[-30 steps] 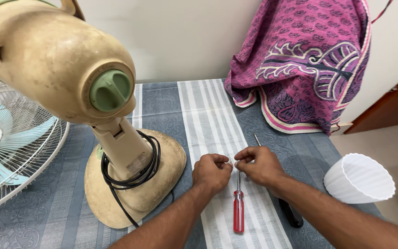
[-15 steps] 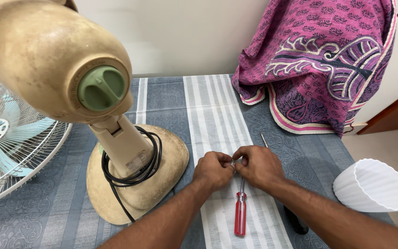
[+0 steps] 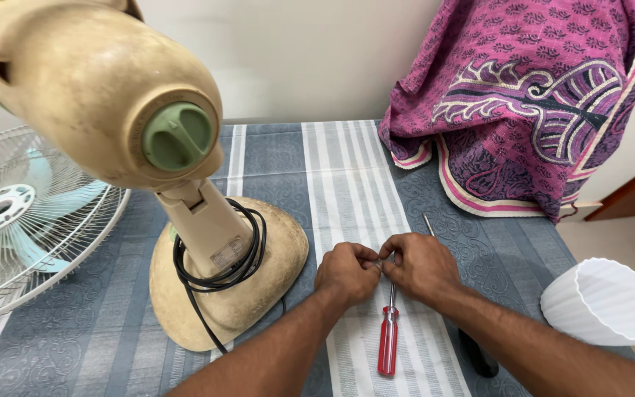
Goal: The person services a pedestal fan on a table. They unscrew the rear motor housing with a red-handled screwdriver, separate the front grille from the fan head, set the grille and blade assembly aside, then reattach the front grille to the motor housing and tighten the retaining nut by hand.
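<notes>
Two forearms are showing from the bottom edge, and both are bare all the way down, so no sleeve is coming into view on either side. No watch, band or bracelet is sitting on either wrist as far as I can tell. The left hand [image 3: 347, 273] is showing its back and knuckles, no glove. The right hand [image 3: 420, 266] is looking the same, bare, with no ring showing on the fingers [image 3: 395, 246] facing the camera. Fine hair is showing along both forearms. Nails are mostly tucked out of sight, so I'm not calling those.
</notes>
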